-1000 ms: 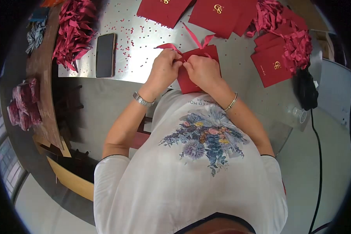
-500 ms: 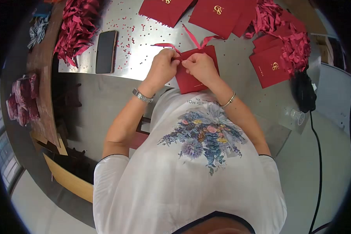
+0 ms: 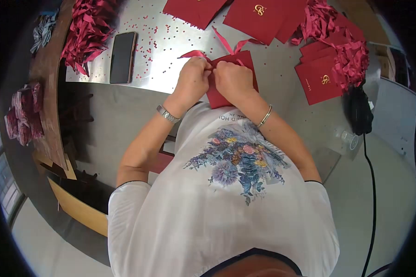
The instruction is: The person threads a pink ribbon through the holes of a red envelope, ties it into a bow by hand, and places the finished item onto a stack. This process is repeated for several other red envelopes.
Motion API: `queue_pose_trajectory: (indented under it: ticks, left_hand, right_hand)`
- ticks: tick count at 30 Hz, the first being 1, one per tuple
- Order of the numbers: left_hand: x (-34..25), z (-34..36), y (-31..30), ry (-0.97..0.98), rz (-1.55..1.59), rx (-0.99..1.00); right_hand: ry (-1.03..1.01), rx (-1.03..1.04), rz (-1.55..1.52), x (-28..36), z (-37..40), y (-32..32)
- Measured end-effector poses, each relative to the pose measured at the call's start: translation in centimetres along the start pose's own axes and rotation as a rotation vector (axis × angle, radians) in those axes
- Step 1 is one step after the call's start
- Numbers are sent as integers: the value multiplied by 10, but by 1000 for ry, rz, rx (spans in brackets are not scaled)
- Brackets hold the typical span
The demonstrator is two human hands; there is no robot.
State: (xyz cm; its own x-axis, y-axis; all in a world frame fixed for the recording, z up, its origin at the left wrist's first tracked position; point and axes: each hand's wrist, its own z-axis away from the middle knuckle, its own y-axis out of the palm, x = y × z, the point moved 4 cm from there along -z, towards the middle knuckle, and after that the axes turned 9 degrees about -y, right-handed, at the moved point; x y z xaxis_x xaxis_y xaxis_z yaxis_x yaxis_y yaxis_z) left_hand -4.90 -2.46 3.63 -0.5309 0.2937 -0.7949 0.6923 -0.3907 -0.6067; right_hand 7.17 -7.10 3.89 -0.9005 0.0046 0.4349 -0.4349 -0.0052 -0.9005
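A dark red envelope card (image 3: 246, 64) lies at the near edge of the metal table (image 3: 180, 69), right in front of me. A red ribbon (image 3: 226, 44) runs through its top edge, with loose ends sticking out above and to the left. My left hand (image 3: 195, 77) and my right hand (image 3: 232, 79) press together over the card's top, fingers pinched on the ribbon. A watch is on my left wrist and a bangle on my right.
A black phone (image 3: 122, 57) lies left on the table beside a heap of red ribbons (image 3: 85, 32). More red cards (image 3: 259, 18) lie behind, a stack (image 3: 321, 81) with ribbons at the right. Small red punch dots litter the table. A black cable (image 3: 372, 184) hangs right.
Both hands stay pinched together on the ribbon and have drawn slightly closer over the card. The view has shifted a little; the ribbon ends have moved slightly.
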Motion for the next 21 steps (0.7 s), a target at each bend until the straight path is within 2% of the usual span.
queue_pose_trajectory:
  ticks: [3, 5, 6, 7, 9, 10, 14, 17, 21]
  left_hand:
    - [6, -3, -1, -32, 19, 16]
    - [10, -4, -2, -51, -8, 31]
    - [10, -5, -2, -50, -9, 32]
    - [10, -7, -1, -36, -21, 41]
    - [13, -9, 0, -20, -34, 58]
    - [17, -12, 2, -59, -55, 89]
    - [19, -16, 5, -162, -48, 158]
    - [23, -16, 8, -222, 12, 145]
    - [41, -15, 21, -213, 85, 113]
  right_hand:
    - [-70, 6, 47, 1, -6, 0]
    - [362, 132, -709, -18, -8, 12]
    - [437, 105, -871, -21, -7, 22]
    - [436, 105, -871, -23, -6, 28]
    - [36, -81, -185, -12, -7, 14]
    - [65, 44, -94, -8, -8, 10]
    - [95, 87, -126, -18, -11, 16]
    - [61, 5, -210, -22, -8, 18]
    - [71, -22, -294, -24, -7, 18]
